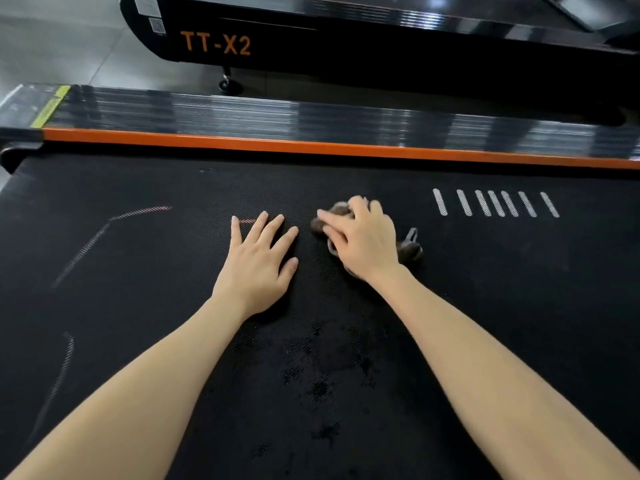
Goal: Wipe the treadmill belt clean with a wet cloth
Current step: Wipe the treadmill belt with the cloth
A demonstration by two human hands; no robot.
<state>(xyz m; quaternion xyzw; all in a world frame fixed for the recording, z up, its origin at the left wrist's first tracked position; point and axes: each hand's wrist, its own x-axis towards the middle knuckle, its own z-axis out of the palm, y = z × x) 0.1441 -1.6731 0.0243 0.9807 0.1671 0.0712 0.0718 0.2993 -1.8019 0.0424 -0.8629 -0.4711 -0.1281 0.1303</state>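
Treadmill belt (138,341): black and textured, it fills the near and middle view, and both forearms reach out over it.
Damp patches (311,372): darker blotches between the forearms, nearest to the person. I judge this part is already wiped.
Left hand (258,261): flat on the belt, fingers straight and spread, holding nothing. Probably it props the body.
Right hand (363,240): just beside the left one, palm down on the cloth, fingers (360,207) bent over it, the forefinger stretched out more.
Cloth (410,251): brownish and bunched, under the right palm. It shows beyond the fingertips and again beside the wrist. Bunched, it likely puts the pressure on one spot.
White stripes (495,202): printed on the belt, right of the cloth and apart from it.
Orange strip (311,147): along the far edge of the belt.
Side rail (311,116): glossy, just behind the strip.
Second treadmill (214,43): marked TT-X2, farthest away.
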